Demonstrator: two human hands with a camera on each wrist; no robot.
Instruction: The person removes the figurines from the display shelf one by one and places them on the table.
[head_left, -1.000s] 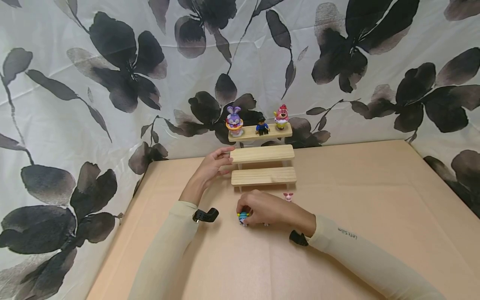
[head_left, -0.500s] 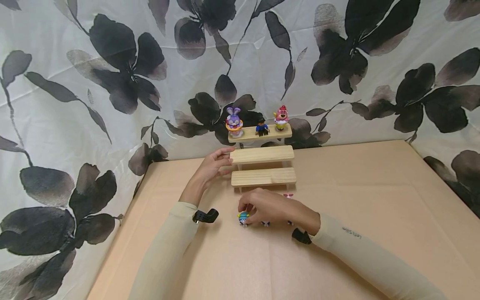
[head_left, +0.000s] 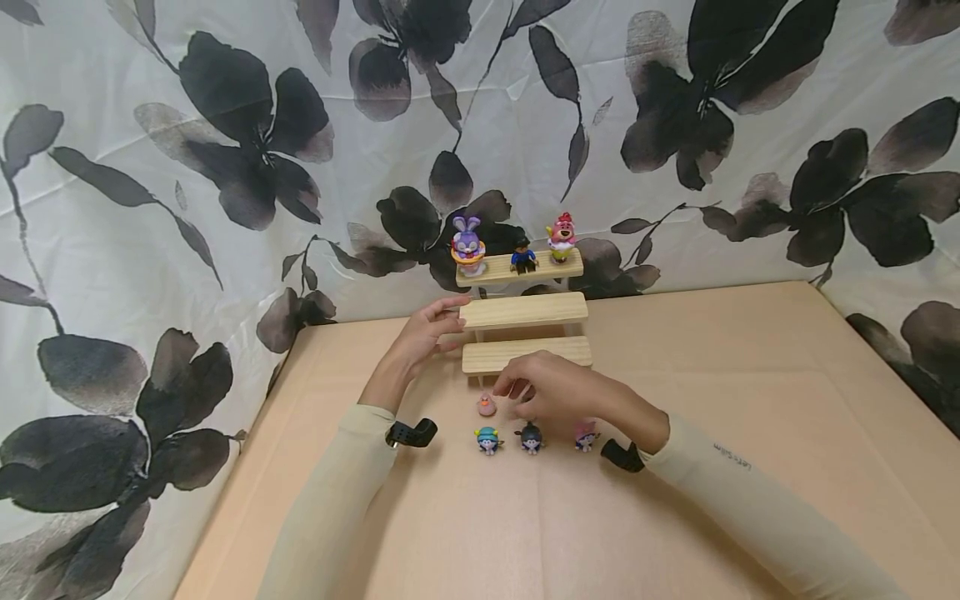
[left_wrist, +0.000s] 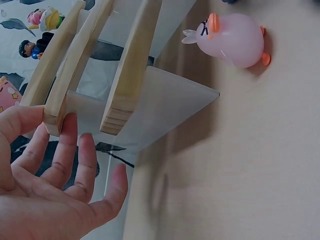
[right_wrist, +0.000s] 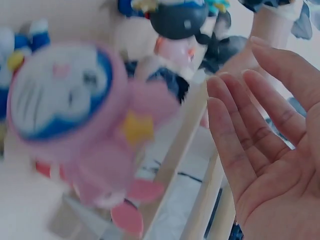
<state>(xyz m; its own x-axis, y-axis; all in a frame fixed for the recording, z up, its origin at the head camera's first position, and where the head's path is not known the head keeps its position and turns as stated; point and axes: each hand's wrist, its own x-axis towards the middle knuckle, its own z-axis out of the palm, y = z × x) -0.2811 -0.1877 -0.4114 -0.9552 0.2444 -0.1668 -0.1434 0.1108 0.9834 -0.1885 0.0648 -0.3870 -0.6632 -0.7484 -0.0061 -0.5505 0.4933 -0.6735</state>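
Observation:
A three-step wooden display stand [head_left: 525, 310] stands near the back of the table. My left hand [head_left: 420, 337] is at its left side, thumb and a fingertip pinching the end of the middle step [left_wrist: 55, 117], other fingers spread. My right hand [head_left: 551, 387] hovers in front of the lowest step, palm facing left, holding nothing. Beside its fingertips sits a pink duck figurine [head_left: 486, 406]. Closer to me are a turquoise-hatted figurine [head_left: 488, 441], a dark-capped one [head_left: 530, 438] and a pink-hooded one [head_left: 586, 435], which looms large in the right wrist view.
On the top step stand a purple bunny figurine [head_left: 468, 243], a small toy man in blue [head_left: 522, 256] and a pink bear figurine [head_left: 562, 239]. A floral curtain [head_left: 510, 125] hangs right behind the stand and along the table's left side.
My right hand has let go of the turquoise-hatted figurine and moved up and right towards the lowest step, uncovering the duck and the front row. My left hand stays on the stand.

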